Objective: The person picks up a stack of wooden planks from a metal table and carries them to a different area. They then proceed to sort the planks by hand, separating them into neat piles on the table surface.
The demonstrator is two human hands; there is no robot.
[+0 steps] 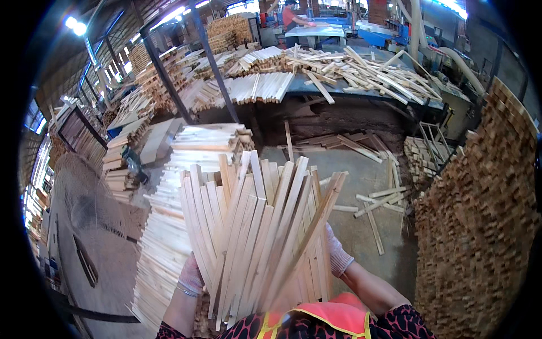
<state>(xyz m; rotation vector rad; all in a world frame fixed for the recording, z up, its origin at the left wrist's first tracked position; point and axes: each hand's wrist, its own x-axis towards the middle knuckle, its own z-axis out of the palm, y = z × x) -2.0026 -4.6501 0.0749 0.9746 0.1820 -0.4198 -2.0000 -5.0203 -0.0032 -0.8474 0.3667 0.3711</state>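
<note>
A large bundle of pale wooden strips (254,226) rises upright in front of my chest, its upper ends fanned out at uneven heights. My left hand (191,275), in a light knitted glove, grips the bundle's left side low down. On the opposite side my right hand (337,253), gloved too, holds it a little higher. The strips hide most of the fingers of both hands. One darker strip (310,237) slants across the front of the bundle. Close by on the left lies a long stack of similar strips (164,248).
A tall wall of stacked wood ends (480,226) stands at the right. Loose strips (378,209) lie scattered on the floor ahead. Beyond, a workbench (339,85) bears heaped strips, and another person (291,20) works at a far table. Metal posts (217,68) rise ahead left.
</note>
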